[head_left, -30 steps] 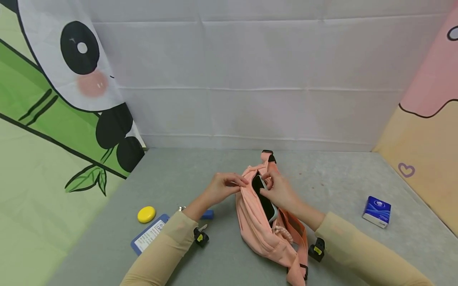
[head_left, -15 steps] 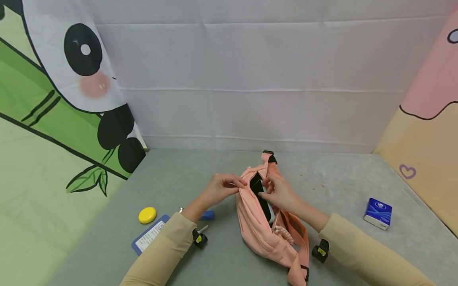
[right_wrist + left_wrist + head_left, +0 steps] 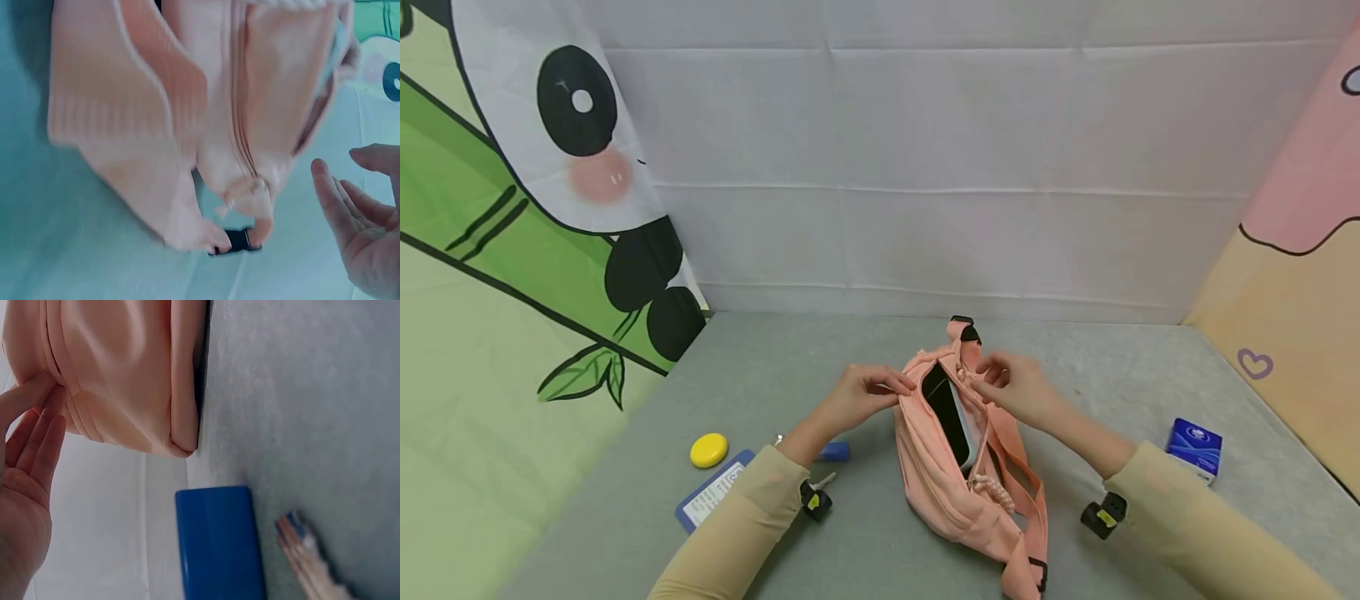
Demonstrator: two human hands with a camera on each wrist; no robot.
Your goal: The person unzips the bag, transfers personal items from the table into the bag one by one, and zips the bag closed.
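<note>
A pink waist bag (image 3: 925,483) lies on the grey table with its zipped pocket gaping. Inside the pocket rests a phone (image 3: 968,437) with a dark face and a pale edge. My left hand (image 3: 865,396) pinches the pocket's left edge between thumb and fingers, as the left wrist view also shows at the bag's fabric (image 3: 119,362). To the right of the opening is my right hand (image 3: 1018,387), fingers loosely bent and holding nothing. In the right wrist view, a gap shows between this hand (image 3: 369,231) and the bag.
Left of the bag lie a yellow round object (image 3: 708,450), a blue-framed card (image 3: 715,492) partly under the left sleeve, a blue block-like object (image 3: 833,452) and a key (image 3: 823,481). A blue tissue pack (image 3: 1195,446) sits at the right. The bag's strap (image 3: 1026,492) trails toward the front.
My right hand has let go of the phone and moved right, out of the pocket. The phone sits a little deeper in the bag. My left hand keeps its hold on the edge.
</note>
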